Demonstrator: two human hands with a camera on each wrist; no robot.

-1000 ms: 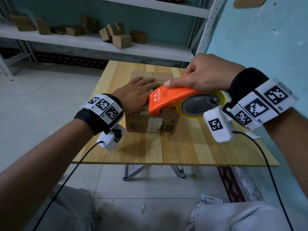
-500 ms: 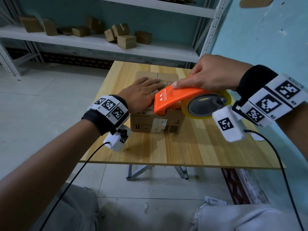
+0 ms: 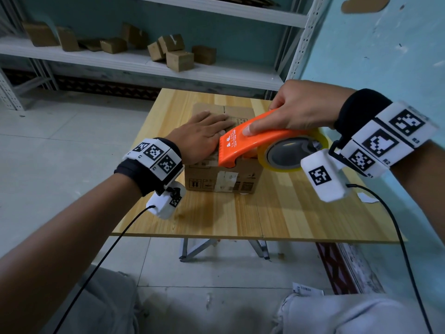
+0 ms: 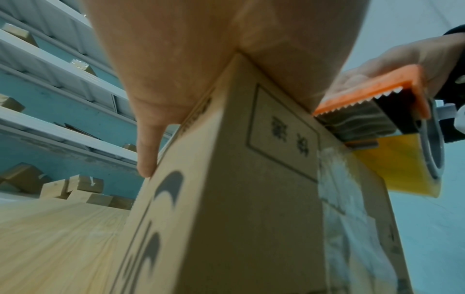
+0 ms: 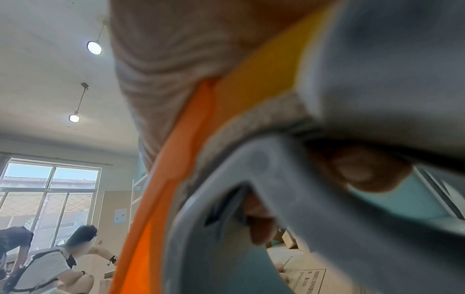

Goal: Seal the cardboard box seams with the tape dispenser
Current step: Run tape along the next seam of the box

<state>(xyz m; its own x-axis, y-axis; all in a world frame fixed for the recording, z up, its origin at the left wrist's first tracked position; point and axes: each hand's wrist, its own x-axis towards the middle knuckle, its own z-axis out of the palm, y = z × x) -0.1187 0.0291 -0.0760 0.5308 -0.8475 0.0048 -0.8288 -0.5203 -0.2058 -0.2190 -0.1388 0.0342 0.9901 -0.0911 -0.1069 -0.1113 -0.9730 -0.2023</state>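
One cardboard box (image 3: 222, 174) sits mid-desk (image 3: 277, 213); your left hand (image 3: 199, 138) lies flat on its top, your right hand (image 3: 303, 109) grips the orange tape dispenser (image 3: 255, 143) at the near edge. Keep the roller pressed down and run straight along the seam. Behind, a shelf (image 3: 144, 66) carries small cartons.

wooden table (image 3: 277, 213) | cardboard box (image 3: 224, 179) standing on it | white paper scrap (image 3: 367, 197) at right edge
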